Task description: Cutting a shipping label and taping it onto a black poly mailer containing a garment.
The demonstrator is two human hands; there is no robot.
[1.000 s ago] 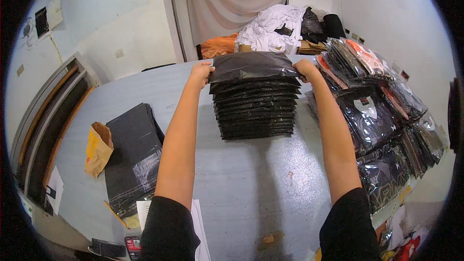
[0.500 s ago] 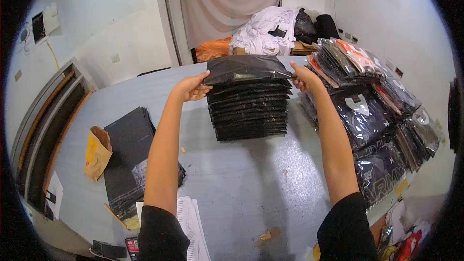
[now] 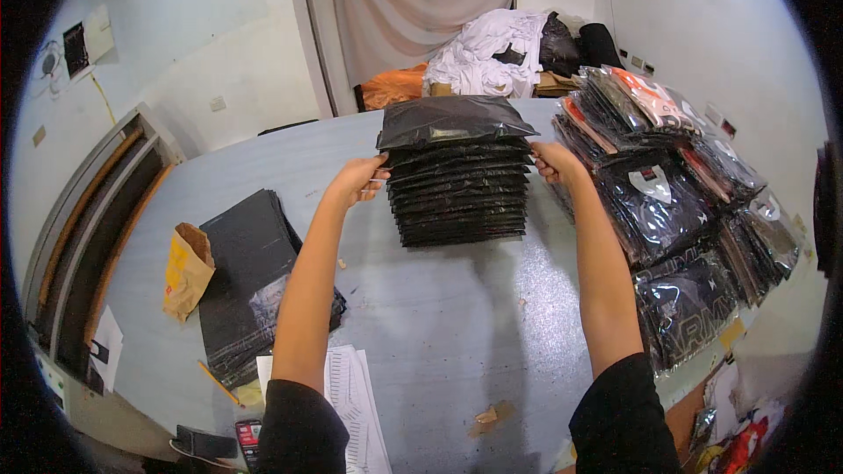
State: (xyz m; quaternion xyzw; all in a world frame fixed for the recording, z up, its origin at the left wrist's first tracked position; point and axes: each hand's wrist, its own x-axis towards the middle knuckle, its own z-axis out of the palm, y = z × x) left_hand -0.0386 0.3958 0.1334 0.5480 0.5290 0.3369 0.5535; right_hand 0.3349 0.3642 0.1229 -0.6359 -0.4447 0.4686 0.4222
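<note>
A tall stack of flat, shiny black plastic packages (image 3: pixel 458 197) stands at the far middle of the table, its top package (image 3: pixel 457 119) lying slightly bulged. My left hand (image 3: pixel 358 180) is at the stack's left side, just under the top, with thumb and bent fingers pinching a package edge. On the opposite side, my right hand (image 3: pixel 556 163) has its fingers curled and closed on a package edge at about the same height. The fingertips of both hands are partly hidden against the plastic.
Bagged folded shirts (image 3: pixel 659 202) are piled along the table's right side. At left lie a dark flat stack (image 3: pixel 246 254), a yellow paper bag (image 3: pixel 189 272), a pencil (image 3: pixel 219 384) and printed sheets (image 3: pixel 356 404). White cloth (image 3: pixel 487 48) is heaped beyond the grey-blue table (image 3: pixel 439 325).
Both hands have moved from the top package's corners down to edges a little lower on the stack. The top package now rests flatter. The view has shifted slightly.
</note>
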